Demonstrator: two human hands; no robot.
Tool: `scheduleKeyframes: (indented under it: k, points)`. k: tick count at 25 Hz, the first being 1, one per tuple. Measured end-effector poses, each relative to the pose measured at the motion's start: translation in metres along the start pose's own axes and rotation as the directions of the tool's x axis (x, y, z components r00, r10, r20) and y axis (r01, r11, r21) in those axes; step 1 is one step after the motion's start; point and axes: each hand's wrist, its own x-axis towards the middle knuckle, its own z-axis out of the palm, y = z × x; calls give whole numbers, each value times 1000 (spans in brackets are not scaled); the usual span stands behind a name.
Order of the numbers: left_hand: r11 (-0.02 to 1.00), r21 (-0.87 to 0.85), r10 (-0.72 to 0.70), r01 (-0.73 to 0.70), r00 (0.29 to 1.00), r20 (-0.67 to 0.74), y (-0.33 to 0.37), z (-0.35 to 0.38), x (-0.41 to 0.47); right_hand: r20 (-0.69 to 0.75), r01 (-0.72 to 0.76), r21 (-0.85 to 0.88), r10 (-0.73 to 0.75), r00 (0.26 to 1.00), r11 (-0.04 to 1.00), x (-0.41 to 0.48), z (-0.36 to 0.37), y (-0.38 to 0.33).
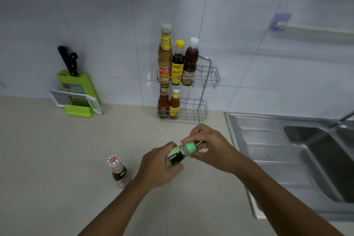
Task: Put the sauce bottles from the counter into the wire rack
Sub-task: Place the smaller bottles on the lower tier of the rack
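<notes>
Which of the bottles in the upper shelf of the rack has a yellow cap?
The middle bottle, dark sauce with a yellow label. The tall one to its left and the brown one to its right have whitish caps.

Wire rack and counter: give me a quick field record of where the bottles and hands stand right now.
upper tier: three bottles in wire rack
lower tier: two red sauce bottles, room to their right
in hands: green-capped bottle, tilted
left hand: wrapped round its body
right hand: fingers at its cap
on counter: red-and-white-capped bottle, upright
</notes>
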Motion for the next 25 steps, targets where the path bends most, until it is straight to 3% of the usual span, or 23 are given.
scheduleKeyframes:
  k: [2, 5, 7, 8, 10, 11, 12, 13, 15, 16, 18, 20, 21, 23, 24, 25]
  points:
    - [999, 26, -34, 32, 997, 74, 18, -20, 6, 23, 138, -173, -136, 990, 975, 2, -12, -10]
    - [924, -316, -89, 215, 925, 369, 29, -43, 16, 45, 324, -278, -325, 945, 904, 5, -23, -26]
    - [838, -440, -28, 323, 831, 556, 29, -59, 19, 86, 307, -271, -295, 952, 912, 5, -30, -32]
    - [844, -431, -8, 318, 812, 583, 29, -64, 18, 103, 244, -252, -225, 969, 937, 6, -33, -34]
    - [958, -247, -23, 148, 895, 446, 32, -65, 13, 118, 14, -133, 2, 993, 991, 7, -37, -42]
    - [1000, -19, -3, 9, 958, 288, 34, -61, 10, 121, -123, -24, 125, 985, 992, 9, -35, -46]
    - [973, 215, 56, -86, 988, 142, 36, -55, 6, 116, -249, 71, 240, 964, 966, 10, -30, -48]
    - [936, 333, 102, -111, 994, 45, 39, -49, 2, 123, -367, 139, 351, 928, 920, 11, -26, -52]
    - [974, 221, 54, -51, 999, -8, 44, -38, -3, 163, -502, 93, 485, 859, 860, 12, -23, -57]
    - [1000, 20, -21, 20, 999, 44, 45, -37, -3, 169, -495, 39, 483, 859, 868, 11, -25, -58]
    - [895, -393, -113, 212, 959, 260, 43, -36, 2, 102, -315, 8, 313, 944, 949, 12, -33, -54]
    - [716, -604, -54, 351, 890, 453, 41, -44, 5, 67, -43, -86, 49, 997, 995, 13, -39, -47]
    - [657, -641, -9, 397, 854, 520, 41, -48, 7, 72, 70, -216, -55, 996, 974, 13, -39, -44]
    - [719, -589, 16, 369, 839, 544, 43, -52, 11, 38, 138, -447, -135, 990, 884, 12, -25, -36]
    - [852, -448, -22, 270, 874, 485, 45, -52, 14, -25, 31, -466, -48, 999, 884, 12, -17, -38]
    - [978, -168, -53, 121, 931, 361, 47, -50, 16, -92, -139, -394, 112, 990, 909, 14, -10, -41]
